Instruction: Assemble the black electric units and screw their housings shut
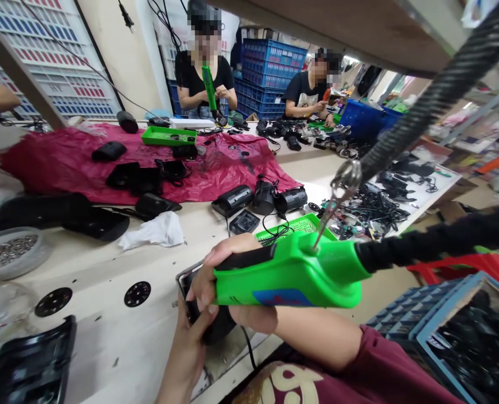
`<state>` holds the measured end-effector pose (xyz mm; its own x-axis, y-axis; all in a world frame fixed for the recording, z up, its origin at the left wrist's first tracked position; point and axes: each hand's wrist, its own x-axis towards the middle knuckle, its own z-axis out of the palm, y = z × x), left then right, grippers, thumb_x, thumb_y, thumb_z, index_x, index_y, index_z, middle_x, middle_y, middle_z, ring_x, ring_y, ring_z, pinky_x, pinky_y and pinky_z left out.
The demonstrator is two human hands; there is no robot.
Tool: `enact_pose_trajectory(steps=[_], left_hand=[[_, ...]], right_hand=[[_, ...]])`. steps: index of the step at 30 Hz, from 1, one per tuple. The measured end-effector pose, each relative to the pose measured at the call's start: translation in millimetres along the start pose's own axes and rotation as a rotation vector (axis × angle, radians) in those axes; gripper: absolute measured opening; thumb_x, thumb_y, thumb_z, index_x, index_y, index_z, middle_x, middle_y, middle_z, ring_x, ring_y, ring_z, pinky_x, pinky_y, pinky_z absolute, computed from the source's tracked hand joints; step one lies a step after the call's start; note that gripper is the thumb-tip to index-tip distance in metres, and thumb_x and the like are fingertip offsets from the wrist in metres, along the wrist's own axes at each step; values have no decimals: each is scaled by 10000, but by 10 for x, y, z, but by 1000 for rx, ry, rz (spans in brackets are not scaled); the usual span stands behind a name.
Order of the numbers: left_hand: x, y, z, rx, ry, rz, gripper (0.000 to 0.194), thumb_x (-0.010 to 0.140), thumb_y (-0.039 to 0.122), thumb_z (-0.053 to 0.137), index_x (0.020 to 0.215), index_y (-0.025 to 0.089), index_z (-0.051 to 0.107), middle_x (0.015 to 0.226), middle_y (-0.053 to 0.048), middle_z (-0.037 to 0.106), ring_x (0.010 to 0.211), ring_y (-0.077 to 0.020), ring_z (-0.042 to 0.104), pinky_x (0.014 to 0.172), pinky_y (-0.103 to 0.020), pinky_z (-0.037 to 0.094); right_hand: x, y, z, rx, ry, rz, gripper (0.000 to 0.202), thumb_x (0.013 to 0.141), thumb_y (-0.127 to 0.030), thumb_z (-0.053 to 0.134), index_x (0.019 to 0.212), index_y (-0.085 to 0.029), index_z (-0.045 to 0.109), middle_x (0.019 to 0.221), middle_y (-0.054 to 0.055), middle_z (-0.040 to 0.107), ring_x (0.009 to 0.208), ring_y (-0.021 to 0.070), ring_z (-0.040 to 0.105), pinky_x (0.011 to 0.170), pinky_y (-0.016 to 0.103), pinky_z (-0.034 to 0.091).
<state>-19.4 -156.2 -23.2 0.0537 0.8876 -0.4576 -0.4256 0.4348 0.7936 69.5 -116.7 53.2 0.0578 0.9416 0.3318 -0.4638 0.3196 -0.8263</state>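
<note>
My right hand is wrapped round a bright green electric screwdriver, which lies nearly level with its back end to the right. A hook and a dark coil spring meet it near the tail, where a black corded sleeve also comes out. With my left hand I grip a black plastic housing low over the table; a black cable hangs beneath it. The screwdriver's tip is hidden behind my fingers and the housing, so I cannot tell whether it touches a screw.
On the white table are a bowl of screws, black discs, a white cloth and a green tray. Black housings lie on pink plastic sheeting. Two people work opposite. A blue crate stands at right.
</note>
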Motion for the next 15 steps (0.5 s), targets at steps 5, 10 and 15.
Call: enact_pose_trajectory(steps=[5,10,15], left_hand=[[0,-11,-13,14,-12,23,755,626,389,821,1310,304,514,1290,-41,623,1285,-293,496,1046,-404,404],[-22,21,7,26,-22,-2,783,604,374,833,1310,340,497,1279,-15,634,1279,-280,505,1033,-388,419],[-26,42,9,19,-23,-15,800,598,362,837,1321,342,495,1162,1,673,1214,-278,553,1019,-375,433]], right_hand=[[1,17,18,226,-95,-140,537,570,-715,711,895,-297,619,511,-90,523,411,98,463,504,274,500],[-50,-99,-100,248,-98,-186,544,659,-684,720,1010,-277,642,565,-53,567,461,128,515,568,322,552],[-82,-200,-164,257,-142,-265,515,732,-658,694,1075,-277,640,625,-36,589,515,138,553,622,348,574]])
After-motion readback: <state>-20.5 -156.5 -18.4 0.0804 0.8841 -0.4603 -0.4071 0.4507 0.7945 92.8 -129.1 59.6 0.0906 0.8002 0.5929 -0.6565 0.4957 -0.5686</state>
